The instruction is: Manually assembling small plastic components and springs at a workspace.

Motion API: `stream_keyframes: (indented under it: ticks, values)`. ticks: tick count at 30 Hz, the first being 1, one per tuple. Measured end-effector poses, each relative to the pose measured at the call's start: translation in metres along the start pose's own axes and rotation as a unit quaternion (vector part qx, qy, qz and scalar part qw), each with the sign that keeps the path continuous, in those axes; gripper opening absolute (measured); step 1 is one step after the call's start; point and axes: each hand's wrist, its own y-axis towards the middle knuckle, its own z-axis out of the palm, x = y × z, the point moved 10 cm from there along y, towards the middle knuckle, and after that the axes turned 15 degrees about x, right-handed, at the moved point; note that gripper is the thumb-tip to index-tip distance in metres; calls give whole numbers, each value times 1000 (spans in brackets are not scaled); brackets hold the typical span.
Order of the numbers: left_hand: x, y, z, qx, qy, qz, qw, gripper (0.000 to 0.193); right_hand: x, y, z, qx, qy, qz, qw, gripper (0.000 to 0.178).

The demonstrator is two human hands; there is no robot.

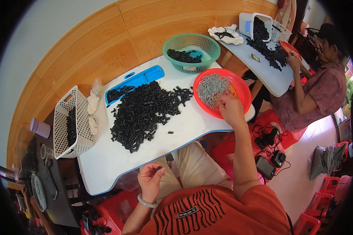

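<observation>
My left hand [150, 181] is closed near the table's front edge, above my lap, with a small black plastic piece [159, 168] pinched between thumb and fingers. My right hand [230, 109] reaches into a round red plate [245, 90] at the table's right end. Its fingers are drawn together at the edge of a heap of small grey screw-like pieces [211, 87]; whatever is between them is hidden. A large pile of short black tubular pieces [139, 111] covers the middle of the white table [100, 172]. One stray black piece [170, 132] lies to the right of the pile.
Behind the pile lie a blue tray [147, 74] and a green basket [211, 45] holding black pieces. A white perforated basket [82, 129] stands at the left. On the right, another person [317, 88] works at a second table [276, 82]. Cables and devices [266, 167] sit on red stools.
</observation>
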Motion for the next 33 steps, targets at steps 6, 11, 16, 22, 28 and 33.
stream_keyframes:
  ticks: [6,11,16,22,28,33]
  values:
    - [3,-19,-27,-23,-1,-2,1000,19,2,4,36,-47,157,-66,984,14]
    - [-4,-18,-32,-13,-49,2,999,37,25,-6,48,-70,181,-106,975,9]
    - [-32,-10,-20,71,-162,73,982,29,86,-18,68,37,426,-87,900,7]
    - [-61,-26,-11,115,-163,97,975,23,222,-86,83,167,438,-267,842,6]
    - [-78,-34,-4,129,-105,149,975,21,253,-112,89,266,534,-304,743,15]
    - [-62,-40,-6,107,-192,94,971,21,252,-120,97,248,548,-298,741,13]
